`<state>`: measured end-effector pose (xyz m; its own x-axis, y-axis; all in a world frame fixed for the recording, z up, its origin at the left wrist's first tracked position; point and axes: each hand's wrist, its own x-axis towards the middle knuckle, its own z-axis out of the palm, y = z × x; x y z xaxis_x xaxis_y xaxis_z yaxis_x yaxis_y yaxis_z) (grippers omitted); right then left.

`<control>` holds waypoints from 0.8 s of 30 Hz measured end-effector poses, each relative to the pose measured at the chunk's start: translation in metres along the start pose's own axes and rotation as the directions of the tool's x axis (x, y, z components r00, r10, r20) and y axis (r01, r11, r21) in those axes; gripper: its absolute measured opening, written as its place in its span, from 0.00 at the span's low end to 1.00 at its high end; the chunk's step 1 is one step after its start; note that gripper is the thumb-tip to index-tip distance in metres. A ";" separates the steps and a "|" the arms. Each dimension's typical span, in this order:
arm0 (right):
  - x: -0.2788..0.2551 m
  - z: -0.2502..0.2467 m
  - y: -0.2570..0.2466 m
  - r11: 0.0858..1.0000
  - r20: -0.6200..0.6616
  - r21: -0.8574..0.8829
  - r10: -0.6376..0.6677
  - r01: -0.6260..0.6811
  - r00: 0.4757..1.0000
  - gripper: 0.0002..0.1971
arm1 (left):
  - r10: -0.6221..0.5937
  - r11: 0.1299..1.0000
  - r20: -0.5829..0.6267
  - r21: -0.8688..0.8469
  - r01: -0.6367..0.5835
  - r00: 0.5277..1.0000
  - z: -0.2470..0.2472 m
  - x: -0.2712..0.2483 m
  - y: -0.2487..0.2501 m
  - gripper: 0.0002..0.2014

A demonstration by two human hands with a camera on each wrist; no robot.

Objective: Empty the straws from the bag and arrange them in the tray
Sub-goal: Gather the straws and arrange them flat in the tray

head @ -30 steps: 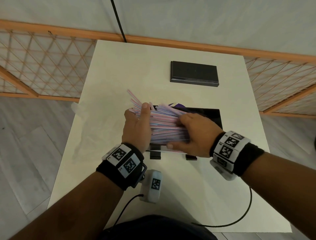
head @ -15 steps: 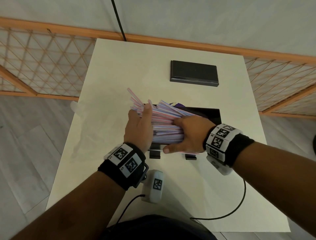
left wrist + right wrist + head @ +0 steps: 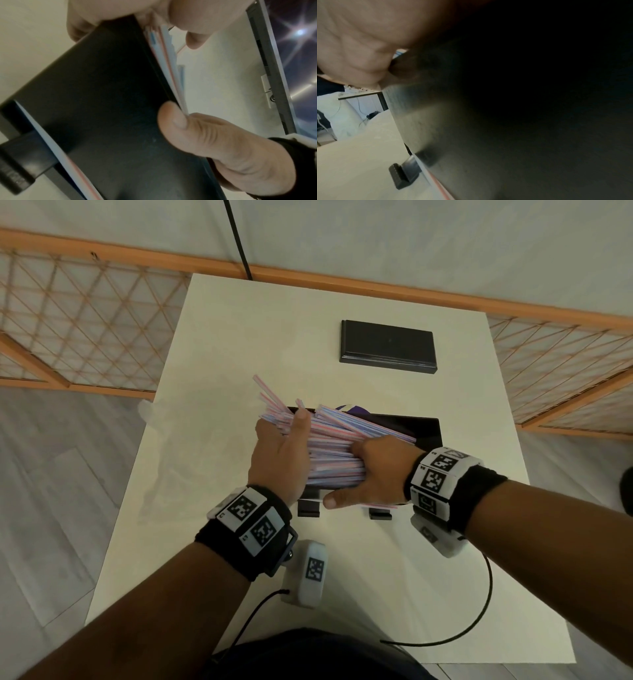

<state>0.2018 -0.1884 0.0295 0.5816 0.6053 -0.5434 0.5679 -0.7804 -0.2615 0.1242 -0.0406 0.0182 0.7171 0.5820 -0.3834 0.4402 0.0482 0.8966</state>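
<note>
White table fills my head view, lattice fence behind it, grey floor at 9 o'clock. Black tray sits mid-table on small black feet; black box lies well apart at 12 o'clock from it.

My left hand wraps the left end of the straws, thumb up over the top of the bundle. My right hand clenches around the right half, fingers curled over, thumb running along the near side. Bundle sits between both grips, above the tray's left half, near its front edge.

Long axis runs roughly 9 to 3 o'clock. Loose ends fan toward 10–11 o'clock past my left thumb; far-side straws slant down toward 4 o'clock over the tray interior.

Left wrist view: straws held against the tray wall, right hand thumb pressing on them. One stray straw runs along the tray's lower edge.

Right wrist view: mostly dark, tray wall close, one foot on the table.
</note>
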 end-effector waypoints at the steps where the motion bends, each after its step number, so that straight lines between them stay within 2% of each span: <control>1: 0.000 -0.001 -0.002 1.000 0.012 0.001 -0.007 0.007 1.000 0.40 | -0.001 1.000 -0.001 -0.008 0.001 1.000 0.001 0.000 -0.001 0.22; 4: 0.000 -0.006 -0.003 1.000 0.047 0.029 -0.013 0.012 0.999 0.33 | 0.023 0.999 -0.034 -0.033 -0.025 0.999 0.000 0.001 -0.001 0.21; 5: 0.001 -0.007 -0.002 1.000 0.065 0.027 0.000 -0.001 0.998 0.34 | 0.030 0.999 -0.034 -0.033 -0.031 0.999 -0.001 0.001 -0.001 0.20; 9: 0.005 -0.006 -0.001 0.998 0.123 -0.017 0.058 -0.057 0.991 0.46 | 0.006 1.000 -0.003 0.014 -0.006 1.000 -0.003 0.004 -0.004 0.20; 11: 0.005 -0.010 -0.002 0.997 0.159 -0.014 0.073 -0.072 0.985 0.44 | -0.007 1.000 0.007 0.028 0.007 1.000 -0.004 0.006 -0.006 0.20; 15: 0.006 -0.016 0.002 0.988 0.238 0.124 0.063 -0.095 0.969 0.36 | 0.020 1.000 0.011 -0.010 -0.020 1.000 -0.001 0.004 -0.005 0.22; 20: 0.008 -0.017 0.006 0.976 0.220 0.210 0.009 -0.056 0.975 0.37 | 0.075 0.997 0.006 -0.027 -0.075 0.997 -0.001 0.002 -0.007 0.29; 24: 0.008 -0.018 0.007 0.965 0.224 0.258 -0.016 -0.044 0.974 0.37 | 0.109 0.992 0.043 0.064 -0.111 0.993 -0.001 0.003 -0.009 0.23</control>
<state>0.2206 -0.1862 0.0381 0.4273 0.5670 -0.7043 0.3723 -0.8202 -0.4344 0.1219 -0.0390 0.0092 0.7833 0.5485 -0.2926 0.3911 -0.0689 0.9178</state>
